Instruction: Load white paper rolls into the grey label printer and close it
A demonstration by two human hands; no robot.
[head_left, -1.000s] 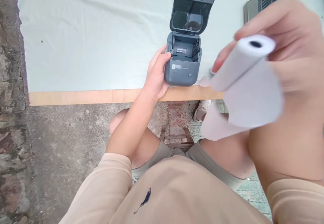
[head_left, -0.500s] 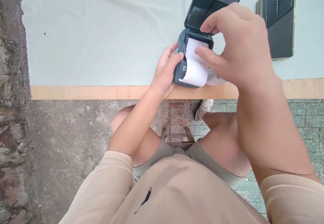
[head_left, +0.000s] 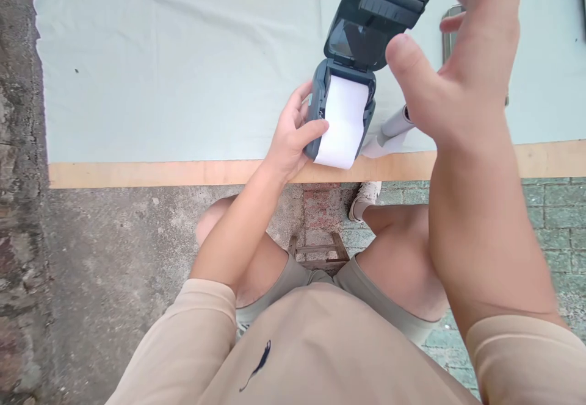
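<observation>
While the left hand (head_left: 289,133) grips the left side of the printer (head_left: 320,82), its thumb lies over the left edge of the paper (head_left: 347,115), and the fingers curl out of sight behind. That thumb has slid down a bit from the rim, where it was half a second ago. The printer is at the near side of the cloth (head_left: 183,75), with its front end by the wood edge (head_left: 160,174). I can't tell if it rests there or is held up. Its long way runs from near to far and leans a little to the right at the far end. The front end points at the person, and the hinge is at the far end.

A second ago the inside of the printer was bare. Now the paper lies in it, and its loose end comes out over the front and pokes past it, also pointing at the person. I can't see the round part. So the paper looks to be in, but not shut in, since the lid (head_left: 361,36) stands wide open, tipped away and to the right.

Next comes a roll (head_left: 397,125), lying aslant on the cloth, just right of the printer. Past it is the right hand (head_left: 462,88). It was touching the paper half a second ago, and now it is up off it, spread wide, with nothing in it that I can see. Behind its fingers, the phone (head_left: 449,45) is mostly hidden
</observation>
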